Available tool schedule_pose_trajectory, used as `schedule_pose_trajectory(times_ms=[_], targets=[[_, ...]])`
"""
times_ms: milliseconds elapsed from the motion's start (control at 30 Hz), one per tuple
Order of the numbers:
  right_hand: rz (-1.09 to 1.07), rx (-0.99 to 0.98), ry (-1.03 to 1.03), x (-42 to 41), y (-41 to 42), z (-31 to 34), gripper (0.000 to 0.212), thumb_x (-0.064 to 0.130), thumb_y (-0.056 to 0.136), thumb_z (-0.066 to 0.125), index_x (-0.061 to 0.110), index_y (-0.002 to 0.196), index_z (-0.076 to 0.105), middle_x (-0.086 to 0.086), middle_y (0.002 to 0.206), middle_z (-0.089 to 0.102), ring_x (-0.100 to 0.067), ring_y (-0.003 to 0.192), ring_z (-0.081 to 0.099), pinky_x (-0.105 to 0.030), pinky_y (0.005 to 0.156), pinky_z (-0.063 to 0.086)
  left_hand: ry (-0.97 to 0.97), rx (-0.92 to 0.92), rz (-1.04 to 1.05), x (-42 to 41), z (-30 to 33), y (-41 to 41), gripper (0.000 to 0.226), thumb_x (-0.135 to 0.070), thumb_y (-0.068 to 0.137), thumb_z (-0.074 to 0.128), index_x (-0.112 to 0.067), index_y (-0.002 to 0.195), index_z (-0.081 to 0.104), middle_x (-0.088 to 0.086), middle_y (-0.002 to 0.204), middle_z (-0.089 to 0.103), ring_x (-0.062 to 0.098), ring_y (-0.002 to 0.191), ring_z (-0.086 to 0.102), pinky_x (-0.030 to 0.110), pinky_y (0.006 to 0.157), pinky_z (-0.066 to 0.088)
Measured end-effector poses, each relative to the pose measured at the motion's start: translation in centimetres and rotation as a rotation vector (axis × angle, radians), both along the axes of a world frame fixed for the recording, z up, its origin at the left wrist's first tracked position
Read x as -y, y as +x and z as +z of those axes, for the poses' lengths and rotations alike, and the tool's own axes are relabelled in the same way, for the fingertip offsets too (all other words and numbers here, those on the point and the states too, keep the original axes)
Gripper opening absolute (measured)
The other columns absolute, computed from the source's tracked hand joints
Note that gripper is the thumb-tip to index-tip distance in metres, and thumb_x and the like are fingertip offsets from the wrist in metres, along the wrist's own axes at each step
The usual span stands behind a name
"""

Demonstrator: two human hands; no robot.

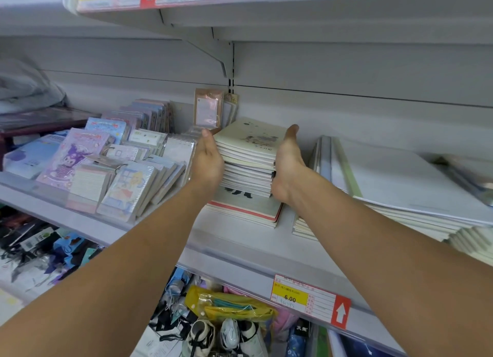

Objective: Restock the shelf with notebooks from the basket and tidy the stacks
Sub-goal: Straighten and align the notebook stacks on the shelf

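Observation:
A stack of cream-covered notebooks [248, 154] stands on the white shelf [240, 247], on top of a few larger flat notebooks [248, 210]. My left hand [206, 159] presses flat against the stack's left side, thumb up at the top corner. My right hand [286, 162] presses against the stack's right side, thumb up and fingers hidden behind the edges. Both arms reach in from below. No basket is in view.
Small character notepads [106, 164] fill the shelf to the left. A wide pile of large white notebooks [394, 191] lies to the right. Another shelf [293, 12] hangs close above. A yellow price tag [304, 298] sits on the shelf edge; bags and shoes lie below.

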State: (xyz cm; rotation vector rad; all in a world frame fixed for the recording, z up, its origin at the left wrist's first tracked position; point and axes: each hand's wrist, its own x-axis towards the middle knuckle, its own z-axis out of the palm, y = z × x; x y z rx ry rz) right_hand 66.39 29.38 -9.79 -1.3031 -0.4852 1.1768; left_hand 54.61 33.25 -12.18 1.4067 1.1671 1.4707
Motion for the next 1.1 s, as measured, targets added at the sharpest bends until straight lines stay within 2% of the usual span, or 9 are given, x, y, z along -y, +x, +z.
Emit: schedule_pose_trajectory(times_ms=[67, 167, 233, 333, 433, 600, 700, 800, 1100], targets=[[0.010, 0.016, 0.024, 0.2, 0.1, 0.1, 0.125, 0.100, 0.040, 0.026, 0.030, 0.141, 0.048, -0.006, 0.139, 0.056, -0.033, 0.124, 0.055, -0.052, 0.110, 0.038, 0.108, -0.078, 0.127, -0.1, -0.3, 0.6, 0.058, -0.046, 0.104, 0.016, -0.014, 0.148, 0.036, 0.006, 0.148, 0.043, 0.025, 0.139, 0.036, 0.023, 0.106, 0.023], [0.004, 0.193, 0.115, 0.9, -0.6, 0.1, 0.113, 0.096, 0.065, 0.026, 0.029, 0.156, 0.020, -0.003, 0.158, 0.033, -0.030, 0.143, 0.034, -0.052, 0.118, 0.023, 0.187, -0.201, 0.312, 0.0, -0.1, 1.3, 0.055, -0.047, 0.104, 0.018, -0.016, 0.133, 0.054, 0.009, 0.125, 0.063, 0.031, 0.117, 0.055, 0.030, 0.085, 0.036], [-0.108, 0.395, 0.240, 1.2, -1.3, -1.0, 0.109, 0.087, 0.068, 0.051, 0.026, 0.154, 0.021, 0.000, 0.153, 0.040, -0.025, 0.139, 0.039, -0.047, 0.117, 0.030, 0.187, -0.251, 0.391, -0.3, -0.2, 1.3, 0.055, -0.048, 0.103, 0.019, -0.017, 0.127, 0.058, 0.010, 0.115, 0.067, 0.033, 0.107, 0.059, 0.031, 0.077, 0.034], [-0.165, 0.553, 0.489, 0.7, -1.2, -3.7, 0.092, 0.045, 0.055, 0.091, 0.022, 0.131, 0.044, 0.004, 0.123, 0.063, -0.011, 0.114, 0.061, -0.035, 0.102, 0.049, 0.216, -0.269, 0.431, -0.7, -0.4, 1.2, 0.054, -0.050, 0.102, 0.022, -0.018, 0.121, 0.061, 0.008, 0.101, 0.069, 0.030, 0.093, 0.060, 0.031, 0.073, 0.036], [-0.131, 0.531, 0.570, 0.3, -0.6, -5.3, 0.076, 0.012, 0.069, 0.088, 0.016, 0.133, 0.046, 0.001, 0.123, 0.066, -0.011, 0.113, 0.063, -0.036, 0.103, 0.049, 0.236, -0.267, 0.431, -0.9, -0.6, 1.2, 0.054, -0.054, 0.100, 0.025, -0.018, 0.114, 0.063, -0.002, 0.081, 0.062, 0.022, 0.080, 0.052, 0.032, 0.070, 0.036], [-0.146, 0.569, 0.582, 0.0, -0.3, -5.5, 0.067, 0.015, 0.079, 0.081, 0.020, 0.136, 0.046, 0.005, 0.125, 0.065, -0.009, 0.115, 0.061, -0.034, 0.105, 0.047, 0.206, -0.141, 0.105, -0.7, -0.4, -0.2, 0.042, -0.056, 0.086, 0.060, -0.026, 0.116, 0.061, -0.015, 0.089, 0.065, 0.007, 0.086, 0.063, 0.025, 0.081, 0.051], [-0.135, 0.597, 0.574, 0.3, -0.5, -5.4, 0.065, 0.020, 0.079, 0.081, 0.021, 0.133, 0.047, 0.006, 0.123, 0.065, -0.007, 0.113, 0.061, -0.029, 0.101, 0.049, 0.173, -0.120, -0.192, -1.1, -0.7, -2.2, 0.060, -0.031, 0.071, 0.083, -0.026, 0.124, 0.056, -0.013, 0.105, 0.069, -0.003, 0.095, 0.066, 0.013, 0.083, 0.052], [-0.106, 0.507, 0.582, 0.8, -0.5, -5.0, 0.063, 0.024, 0.081, 0.080, 0.020, 0.133, 0.045, 0.006, 0.121, 0.066, -0.003, 0.108, 0.063, -0.023, 0.096, 0.050, 0.161, -0.116, -0.321, -1.6, -0.6, -3.5, 0.067, -0.018, 0.072, 0.083, -0.021, 0.133, 0.055, -0.008, 0.112, 0.070, 0.001, 0.102, 0.066, 0.017, 0.089, 0.052], [-0.173, 0.650, 0.527, 0.2, -0.8, -5.0, 0.062, 0.040, 0.090, 0.066, 0.020, 0.142, 0.038, 0.002, 0.131, 0.060, -0.016, 0.119, 0.057, -0.042, 0.107, 0.044, 0.208, -0.148, -0.268, -2.0, -1.4, -3.2, 0.046, -0.024, 0.075, 0.078, -0.016, 0.119, 0.064, -0.002, 0.109, 0.072, 0.009, 0.099, 0.069, 0.032, 0.094, 0.054]])
